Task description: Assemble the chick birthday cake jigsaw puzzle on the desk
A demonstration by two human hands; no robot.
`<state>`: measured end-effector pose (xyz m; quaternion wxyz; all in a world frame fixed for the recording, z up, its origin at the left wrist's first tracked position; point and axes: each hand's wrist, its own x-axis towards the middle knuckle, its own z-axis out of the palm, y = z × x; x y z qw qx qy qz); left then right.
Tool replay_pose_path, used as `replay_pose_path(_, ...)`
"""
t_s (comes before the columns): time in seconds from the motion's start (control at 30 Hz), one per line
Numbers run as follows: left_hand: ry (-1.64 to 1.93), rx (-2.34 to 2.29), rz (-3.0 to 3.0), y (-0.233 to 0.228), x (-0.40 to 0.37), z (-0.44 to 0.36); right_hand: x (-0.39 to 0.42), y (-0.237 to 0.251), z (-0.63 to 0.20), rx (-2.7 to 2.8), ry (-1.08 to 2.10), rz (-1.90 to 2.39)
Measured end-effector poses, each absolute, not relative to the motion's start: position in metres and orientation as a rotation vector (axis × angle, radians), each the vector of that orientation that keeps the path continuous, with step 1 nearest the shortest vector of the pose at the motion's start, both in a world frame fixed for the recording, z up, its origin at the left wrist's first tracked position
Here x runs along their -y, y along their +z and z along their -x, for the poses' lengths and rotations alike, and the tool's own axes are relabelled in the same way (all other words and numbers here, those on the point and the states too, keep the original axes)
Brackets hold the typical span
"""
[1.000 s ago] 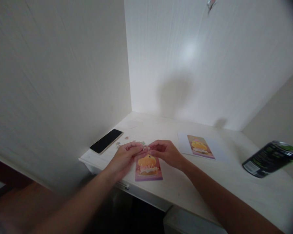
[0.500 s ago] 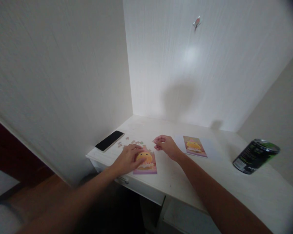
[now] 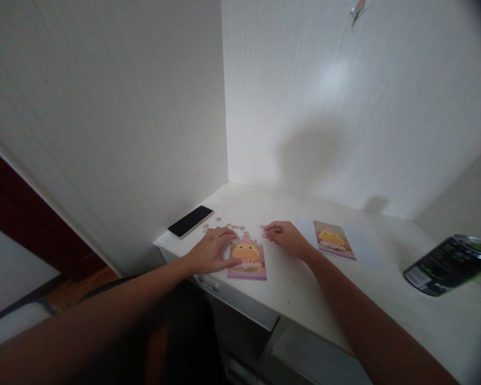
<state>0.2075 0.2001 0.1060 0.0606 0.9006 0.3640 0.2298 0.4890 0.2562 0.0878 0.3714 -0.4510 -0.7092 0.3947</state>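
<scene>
Pink puzzle [image 3: 247, 260] with a yellow chick picture, lying flat near the front edge of the desk [image 3: 344, 289]. Few loose pieces [image 3: 234, 226] scattered just behind it, small and blurred, colours hard to tell.

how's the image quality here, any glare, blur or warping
Head view: dim and soft overall; a bright glare patch on the back wall with a shadow below it; the can leans from lens distortion; the right corners are vignetted dark; the puzzle under the left hand shows little detail.
</scene>
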Motion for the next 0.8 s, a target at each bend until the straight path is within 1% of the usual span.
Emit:
replay_pose_path(0.23,0.632,-1.006,-2.756,0.099,-0.208,-0.207,-0.26,0.084,-0.477,2.069,0.731,1.132)
replay_pose_path(0.33,0.625,-0.988,-2.778,0.102,-0.207,-0.208,-0.257,0.087,-0.474,2.132,0.669,1.114)
replay_pose_path(0.63,0.605,-0.99,-2.803,0.108,-0.202,-0.21,-0.25,0.092,-0.473,2.231,0.599,1.127)
replay_pose_path(0.8,0.621,-0.974,-2.8,0.107,-0.203,-0.208,-0.251,0.096,-0.472,2.14,0.742,1.132)
